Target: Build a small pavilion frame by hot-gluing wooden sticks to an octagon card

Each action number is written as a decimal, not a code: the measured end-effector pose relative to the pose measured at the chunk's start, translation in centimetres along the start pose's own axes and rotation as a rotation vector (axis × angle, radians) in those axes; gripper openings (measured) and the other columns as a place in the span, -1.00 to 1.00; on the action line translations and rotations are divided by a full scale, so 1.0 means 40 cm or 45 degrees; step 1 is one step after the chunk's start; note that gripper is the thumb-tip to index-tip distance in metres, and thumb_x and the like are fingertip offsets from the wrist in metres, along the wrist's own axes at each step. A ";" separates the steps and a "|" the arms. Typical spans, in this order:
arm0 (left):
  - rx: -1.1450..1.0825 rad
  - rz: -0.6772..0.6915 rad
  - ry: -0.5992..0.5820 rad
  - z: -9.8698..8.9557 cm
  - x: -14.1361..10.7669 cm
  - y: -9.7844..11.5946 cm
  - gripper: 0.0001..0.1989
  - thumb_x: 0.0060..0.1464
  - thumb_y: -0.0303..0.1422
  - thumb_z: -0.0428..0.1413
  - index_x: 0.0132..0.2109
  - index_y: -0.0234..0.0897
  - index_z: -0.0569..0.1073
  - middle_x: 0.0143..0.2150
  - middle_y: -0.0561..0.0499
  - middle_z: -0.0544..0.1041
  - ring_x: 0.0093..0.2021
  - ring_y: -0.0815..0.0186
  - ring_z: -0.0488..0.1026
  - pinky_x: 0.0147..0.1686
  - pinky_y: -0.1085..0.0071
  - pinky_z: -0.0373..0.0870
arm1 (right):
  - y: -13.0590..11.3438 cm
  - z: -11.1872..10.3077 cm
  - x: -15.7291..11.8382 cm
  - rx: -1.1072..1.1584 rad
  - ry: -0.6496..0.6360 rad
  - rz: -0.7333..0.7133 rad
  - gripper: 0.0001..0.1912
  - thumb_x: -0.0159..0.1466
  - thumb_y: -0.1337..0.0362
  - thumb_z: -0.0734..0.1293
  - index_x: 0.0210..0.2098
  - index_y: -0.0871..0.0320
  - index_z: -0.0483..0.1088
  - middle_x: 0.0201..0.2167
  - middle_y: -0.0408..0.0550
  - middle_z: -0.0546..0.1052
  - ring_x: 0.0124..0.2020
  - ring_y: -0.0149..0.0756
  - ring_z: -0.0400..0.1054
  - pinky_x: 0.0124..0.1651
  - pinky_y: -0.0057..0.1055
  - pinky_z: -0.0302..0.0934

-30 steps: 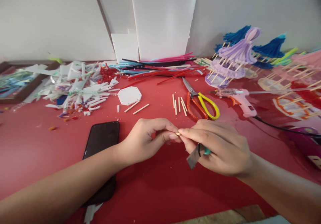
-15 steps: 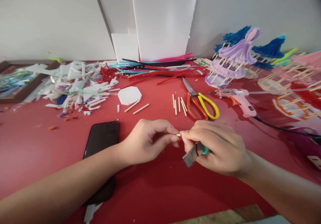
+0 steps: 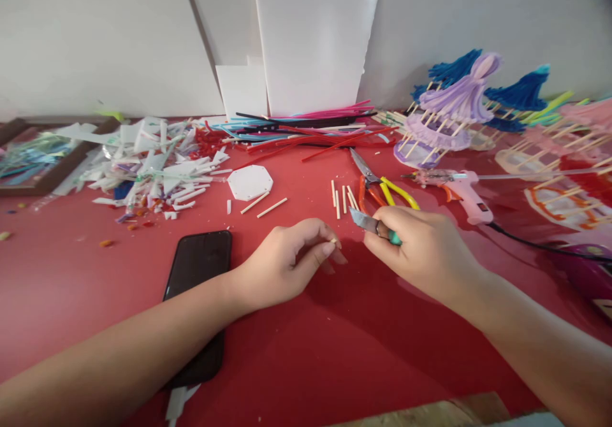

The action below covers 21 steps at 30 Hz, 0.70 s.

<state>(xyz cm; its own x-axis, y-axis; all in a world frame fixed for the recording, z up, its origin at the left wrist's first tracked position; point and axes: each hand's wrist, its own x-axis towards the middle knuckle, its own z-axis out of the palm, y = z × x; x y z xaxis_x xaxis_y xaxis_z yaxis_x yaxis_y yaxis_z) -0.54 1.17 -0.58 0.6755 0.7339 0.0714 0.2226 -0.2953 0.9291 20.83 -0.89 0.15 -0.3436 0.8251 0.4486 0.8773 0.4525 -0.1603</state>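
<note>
My left hand (image 3: 287,264) is closed in a pinch on a short wooden stick (image 3: 334,241); only its pale tip shows between thumb and fingers. To the right, my right hand (image 3: 425,258) grips a small knife (image 3: 365,221) with a green handle, its flat blade pointing left and slightly up, apart from the stick. Several short cut sticks (image 3: 338,204) lie just beyond the blade. Behind the right hand are scissors (image 3: 365,168) with orange and yellow handles, partly covered. Farther left lies a white octagonal board (image 3: 250,182) with small holes along its edge, beside two longer sticks (image 3: 272,208).
A black phone (image 3: 198,267) lies under my left forearm. White scraps (image 3: 157,159) are heaped at back left, near pipe cleaners (image 3: 306,130). At right are a pink glue gun (image 3: 461,191) with its cord and a purple tasselled model (image 3: 459,105) among others. White boards (image 3: 315,44) lean on the wall.
My right hand has drawn away from the left, moving right, and the knife blade has swung up from pointing down-left. My left hand stays nearly in place, pinching the stick.
</note>
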 end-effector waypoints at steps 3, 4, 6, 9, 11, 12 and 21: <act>-0.041 -0.021 0.023 0.003 -0.003 0.001 -0.88 0.23 -0.41 -0.07 -0.23 -0.28 0.34 -0.25 -0.04 0.57 -0.27 0.38 0.53 -0.24 0.45 0.45 | 0.004 0.005 0.002 -0.036 -0.237 0.104 -0.85 0.16 0.32 0.22 -0.53 0.12 0.19 -0.64 -0.19 0.36 -0.60 -0.38 0.25 -0.55 -0.45 -0.06; -0.082 -0.014 0.053 0.003 -0.003 0.001 -0.89 0.24 -0.41 -0.08 -0.22 -0.28 0.33 -0.25 -0.03 0.57 -0.28 0.38 0.53 -0.25 0.45 0.46 | 0.003 0.006 0.002 -0.032 -0.331 0.125 -0.90 0.16 0.32 0.23 -0.48 0.12 0.22 -0.60 -0.17 0.40 -0.56 -0.35 0.29 -0.54 -0.45 -0.04; -0.122 0.018 0.194 0.002 0.000 -0.001 -0.89 0.24 -0.38 -0.06 -0.21 -0.28 0.33 -0.26 -0.03 0.56 -0.29 0.39 0.52 -0.25 0.46 0.45 | 0.000 0.005 0.002 -0.035 -0.513 0.154 -0.95 0.18 0.30 0.24 -0.41 0.13 0.26 -0.50 -0.14 0.46 -0.46 -0.29 0.37 -0.51 -0.44 -0.01; 0.000 0.042 0.500 -0.006 0.010 -0.008 -0.89 0.18 -0.34 0.02 -0.24 -0.27 0.38 -0.25 -0.02 0.51 -0.25 0.38 0.47 -0.23 0.47 0.41 | -0.003 0.005 0.003 -0.094 -0.618 0.182 -0.86 0.22 0.20 0.23 -0.41 0.14 0.28 -0.43 -0.09 0.49 -0.40 -0.20 0.41 -0.50 -0.42 0.01; 0.037 -0.010 0.588 -0.011 0.016 -0.013 -0.89 0.14 -0.31 0.07 -0.26 -0.27 0.42 -0.25 0.00 0.49 -0.26 0.38 0.44 -0.25 0.48 0.39 | -0.003 0.006 0.004 -0.128 -0.580 0.204 -0.78 0.23 0.11 0.23 -0.40 0.14 0.30 -0.44 -0.07 0.50 -0.41 -0.18 0.42 -0.52 -0.41 0.02; 0.026 -0.048 0.581 -0.014 0.018 -0.014 -0.88 0.13 -0.30 0.09 -0.27 -0.27 0.43 -0.27 0.01 0.50 -0.28 0.39 0.44 -0.27 0.48 0.38 | -0.003 0.006 0.003 -0.130 -0.544 0.211 -0.76 0.23 0.09 0.24 -0.39 0.14 0.32 -0.45 -0.07 0.51 -0.42 -0.17 0.42 -0.53 -0.40 0.03; 0.110 -0.062 0.371 -0.004 0.006 0.008 -0.89 0.08 -0.34 0.15 -0.26 -0.26 0.54 -0.30 0.03 0.60 -0.28 0.35 0.51 -0.22 0.44 0.42 | -0.040 0.001 0.002 0.487 0.006 0.002 -0.90 0.22 0.25 0.31 -0.29 0.14 0.36 -0.37 -0.09 0.56 -0.38 -0.37 0.46 -0.33 -0.47 0.34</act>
<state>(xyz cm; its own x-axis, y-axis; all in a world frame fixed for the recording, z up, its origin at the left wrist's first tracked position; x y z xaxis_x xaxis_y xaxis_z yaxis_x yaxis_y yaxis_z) -0.41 1.35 -0.23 0.4351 0.8894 0.1404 0.3174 -0.2974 0.9004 19.39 -1.54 0.40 -0.3397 0.8248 0.4521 0.6892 0.5454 -0.4771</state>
